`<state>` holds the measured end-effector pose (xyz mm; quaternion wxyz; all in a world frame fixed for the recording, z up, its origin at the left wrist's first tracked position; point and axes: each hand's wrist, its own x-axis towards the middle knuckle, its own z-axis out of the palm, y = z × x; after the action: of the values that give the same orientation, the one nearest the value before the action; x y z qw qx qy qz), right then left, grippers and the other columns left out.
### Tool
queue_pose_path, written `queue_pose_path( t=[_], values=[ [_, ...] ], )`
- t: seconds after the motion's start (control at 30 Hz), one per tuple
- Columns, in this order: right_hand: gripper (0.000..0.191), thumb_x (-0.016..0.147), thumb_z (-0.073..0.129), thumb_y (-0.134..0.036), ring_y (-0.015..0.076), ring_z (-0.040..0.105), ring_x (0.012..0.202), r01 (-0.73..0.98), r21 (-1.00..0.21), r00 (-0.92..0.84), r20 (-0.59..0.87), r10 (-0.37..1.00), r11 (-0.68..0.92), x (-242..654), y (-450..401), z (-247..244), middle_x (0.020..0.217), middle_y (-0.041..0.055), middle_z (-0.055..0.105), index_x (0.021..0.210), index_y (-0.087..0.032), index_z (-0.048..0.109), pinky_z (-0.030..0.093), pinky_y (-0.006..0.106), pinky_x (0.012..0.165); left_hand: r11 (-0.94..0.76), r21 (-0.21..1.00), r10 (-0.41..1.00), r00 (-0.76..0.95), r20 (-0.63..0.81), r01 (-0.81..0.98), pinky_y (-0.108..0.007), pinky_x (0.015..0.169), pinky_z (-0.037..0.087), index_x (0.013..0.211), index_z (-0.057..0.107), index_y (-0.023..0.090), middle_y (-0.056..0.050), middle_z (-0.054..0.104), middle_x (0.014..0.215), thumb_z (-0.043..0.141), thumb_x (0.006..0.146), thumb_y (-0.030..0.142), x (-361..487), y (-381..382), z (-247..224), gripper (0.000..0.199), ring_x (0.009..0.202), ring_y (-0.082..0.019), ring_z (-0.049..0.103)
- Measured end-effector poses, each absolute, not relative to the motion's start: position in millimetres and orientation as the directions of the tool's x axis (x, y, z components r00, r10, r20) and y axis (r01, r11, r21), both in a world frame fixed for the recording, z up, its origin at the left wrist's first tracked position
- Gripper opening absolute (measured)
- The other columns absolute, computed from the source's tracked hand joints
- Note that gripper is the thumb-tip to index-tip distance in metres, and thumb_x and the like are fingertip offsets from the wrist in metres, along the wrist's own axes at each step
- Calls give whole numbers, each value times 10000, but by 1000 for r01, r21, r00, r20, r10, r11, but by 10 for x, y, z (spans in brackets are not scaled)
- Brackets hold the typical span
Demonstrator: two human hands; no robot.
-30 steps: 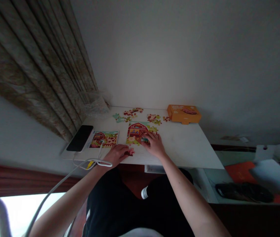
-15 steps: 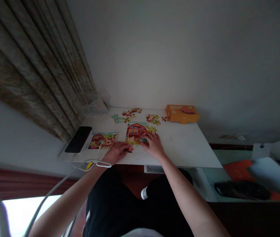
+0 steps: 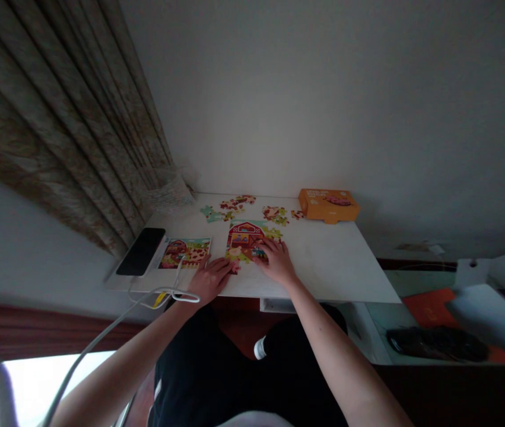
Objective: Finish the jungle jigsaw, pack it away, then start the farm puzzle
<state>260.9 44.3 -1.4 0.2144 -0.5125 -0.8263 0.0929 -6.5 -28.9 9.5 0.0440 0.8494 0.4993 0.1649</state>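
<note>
A partly joined jigsaw puzzle [image 3: 240,239] with a red barn lies on the white table. My right hand [image 3: 276,262] rests over its right side, fingers stretched out on the pieces. At the lower left corner of the puzzle is a dark red and pink puzzle piece [image 3: 235,268]. The fingertips of my left hand [image 3: 210,279] touch this piece; the fingers are spread and lie low, with the thumb partly hidden. Just left of the puzzle is a picture card [image 3: 181,252] with a similar barn and a cow. Whether the piece is fully joined is too small to tell.
Loose puzzle pieces [image 3: 237,204] and another cluster of pieces [image 3: 275,213] lie behind the puzzle. An orange box [image 3: 329,205] stands at the back right. A black phone [image 3: 142,251] lies at the left edge. A white cable [image 3: 163,292] loops past my left wrist.
My left hand has flattened and spread its fingers, after pinching the dark red piece. That piece now sits against the puzzle's lower left corner. My right hand has hardly moved.
</note>
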Motion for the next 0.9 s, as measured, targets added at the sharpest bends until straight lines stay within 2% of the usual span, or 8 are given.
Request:
queue_pose_path(
  t=[0.23, 0.47, 0.67, 0.8, 0.9],
  values=[
    [438, 1007, 568, -492, 320, 459, 1436, 803, -379, -387, 255, 886, 460, 2612, 441, -9, 1541, 76, 556, 1397, -305, 633, 237, 584, 1227, -474, 243, 877, 428, 218, 847, -624, 1245, 276, 1388, 638, 249, -114, 687, 1370, 485, 1018, 237, -10, -355, 117, 401, 1312, -292, 615],
    [428, 1001, 580, -478, 309, 460, 1437, 800, -369, -394, 272, 878, 473, 2619, 443, -23, 1541, 65, 559, 1385, -299, 642, 235, 569, 1231, -566, 255, 824, 527, 209, 784, -531, 1209, 398, 1377, 629, 218, -126, 648, 1413, 503, 1020, 237, -7, -177, 100, 380, 1326, -268, 600],
    [371, 992, 597, -460, 297, 486, 1403, 787, -392, -389, 283, 877, 476, 2616, 436, 7, 1486, 46, 608, 1326, -320, 677, 237, 564, 1224, -648, 278, 761, 586, 279, 709, -463, 1104, 515, 1305, 685, 230, -108, 705, 1327, 497, 1048, 254, -90, -78, 29, 320, 1236, -244, 657],
    [320, 974, 633, -470, 281, 536, 1333, 771, -412, -393, 291, 872, 485, 2623, 442, 31, 1415, 51, 657, 1239, -314, 722, 275, 534, 1196, -667, 292, 745, 605, 283, 685, -460, 1054, 541, 1230, 724, 246, -93, 738, 1248, 490, 1054, 279, -57, -101, 110, 295, 1147, -245, 688],
    [296, 970, 645, -480, 278, 556, 1295, 759, -426, -396, 297, 869, 492, 2626, 433, 66, 1366, 55, 685, 1188, -308, 747, 304, 515, 1171, -646, 303, 763, 574, 299, 701, -469, 1076, 529, 1287, 702, 235, -119, 702, 1320, 519, 1038, 329, 0, -84, 166, 323, 1208, -271, 660]
  ],
)
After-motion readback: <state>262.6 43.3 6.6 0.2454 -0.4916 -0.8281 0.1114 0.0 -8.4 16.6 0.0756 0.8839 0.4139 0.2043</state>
